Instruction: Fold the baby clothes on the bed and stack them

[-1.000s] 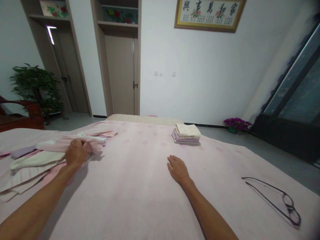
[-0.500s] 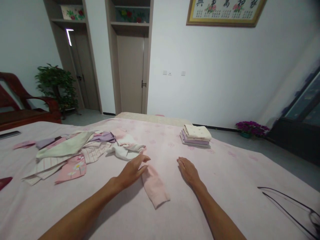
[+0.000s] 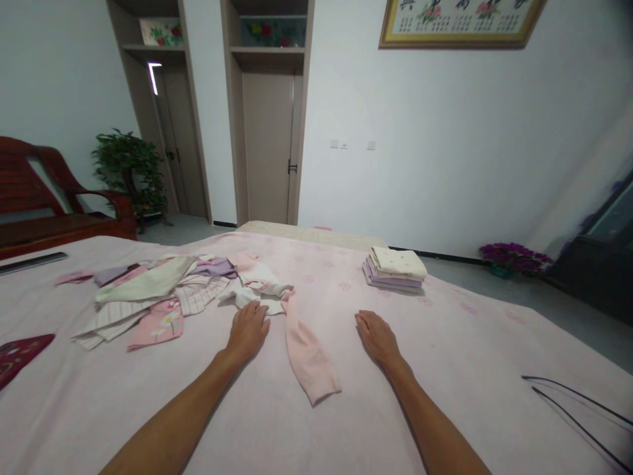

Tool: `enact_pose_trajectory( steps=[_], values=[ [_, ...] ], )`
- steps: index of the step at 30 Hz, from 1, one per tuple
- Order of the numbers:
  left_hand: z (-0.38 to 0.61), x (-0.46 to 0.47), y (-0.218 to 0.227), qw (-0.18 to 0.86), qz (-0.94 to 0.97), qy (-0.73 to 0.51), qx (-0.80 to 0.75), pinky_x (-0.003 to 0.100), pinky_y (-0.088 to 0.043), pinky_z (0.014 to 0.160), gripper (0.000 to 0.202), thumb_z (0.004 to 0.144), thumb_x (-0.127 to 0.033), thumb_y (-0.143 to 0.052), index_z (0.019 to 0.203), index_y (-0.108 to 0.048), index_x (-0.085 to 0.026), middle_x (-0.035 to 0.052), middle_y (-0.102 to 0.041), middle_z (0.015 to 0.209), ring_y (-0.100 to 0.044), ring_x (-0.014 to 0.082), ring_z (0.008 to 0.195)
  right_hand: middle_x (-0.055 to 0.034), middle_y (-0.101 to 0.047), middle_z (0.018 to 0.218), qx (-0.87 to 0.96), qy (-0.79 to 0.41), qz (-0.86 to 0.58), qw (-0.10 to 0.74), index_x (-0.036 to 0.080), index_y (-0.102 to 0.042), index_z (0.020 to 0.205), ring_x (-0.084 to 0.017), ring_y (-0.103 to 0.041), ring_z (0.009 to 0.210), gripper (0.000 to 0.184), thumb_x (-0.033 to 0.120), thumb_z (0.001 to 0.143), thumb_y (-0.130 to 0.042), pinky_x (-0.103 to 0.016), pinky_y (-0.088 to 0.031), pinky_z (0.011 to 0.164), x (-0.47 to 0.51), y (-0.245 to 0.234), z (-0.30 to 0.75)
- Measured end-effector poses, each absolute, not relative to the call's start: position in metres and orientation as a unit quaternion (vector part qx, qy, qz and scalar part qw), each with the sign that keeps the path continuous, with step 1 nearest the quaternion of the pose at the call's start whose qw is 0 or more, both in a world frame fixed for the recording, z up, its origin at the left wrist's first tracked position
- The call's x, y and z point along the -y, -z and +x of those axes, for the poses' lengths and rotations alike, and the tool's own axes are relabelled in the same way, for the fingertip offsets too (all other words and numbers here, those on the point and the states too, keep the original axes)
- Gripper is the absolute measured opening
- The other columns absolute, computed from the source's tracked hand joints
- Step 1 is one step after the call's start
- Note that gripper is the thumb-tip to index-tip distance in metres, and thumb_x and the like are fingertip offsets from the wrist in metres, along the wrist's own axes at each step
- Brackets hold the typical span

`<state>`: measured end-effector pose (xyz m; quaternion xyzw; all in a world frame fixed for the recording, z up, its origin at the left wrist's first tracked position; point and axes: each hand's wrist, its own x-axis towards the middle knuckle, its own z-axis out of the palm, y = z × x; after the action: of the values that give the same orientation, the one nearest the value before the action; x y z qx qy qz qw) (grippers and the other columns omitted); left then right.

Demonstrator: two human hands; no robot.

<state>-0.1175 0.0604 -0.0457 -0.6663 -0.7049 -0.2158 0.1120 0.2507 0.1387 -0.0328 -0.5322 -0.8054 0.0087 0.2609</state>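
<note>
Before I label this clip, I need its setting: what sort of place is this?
Probably a living room or similar room in a home: a wooden bench, a leafy potted plant and a framed picture on the wall suggest it.

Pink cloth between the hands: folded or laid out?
Laid out, not folded: the pink cloth stretches lengthwise toward the camera, its far end meeting rumpled white cloth near the left hand.

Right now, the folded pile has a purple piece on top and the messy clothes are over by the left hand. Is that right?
Not quite: in the head view, the top piece of the folded pile is cream, with purple layers below. The messy clothes are indeed by the left hand.
</note>
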Motion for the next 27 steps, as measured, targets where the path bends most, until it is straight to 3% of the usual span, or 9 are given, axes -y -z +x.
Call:
enact_pose_trajectory(
  steps=[27],
  values=[
    [-0.1083, -0.0592, 0.0360, 0.122, -0.654, 0.235, 0.709, 0.039, -0.041, 0.099, 0.028, 0.090, -0.020, -0.049, 0.114, -0.063, -0.017, 0.0122, -0.063, 0.116, -0.057, 0.0258, 0.113, -0.0084, -0.066, 0.124, 0.804, -0.006, -0.530, 0.270, 0.019, -0.067, 0.113, -0.020, -0.057, 0.117, 0.029, 0.023, 0.093, -0.046, -0.032, -0.038, 0.105, -0.1304, 0.0329, 0.2530]
  ],
)
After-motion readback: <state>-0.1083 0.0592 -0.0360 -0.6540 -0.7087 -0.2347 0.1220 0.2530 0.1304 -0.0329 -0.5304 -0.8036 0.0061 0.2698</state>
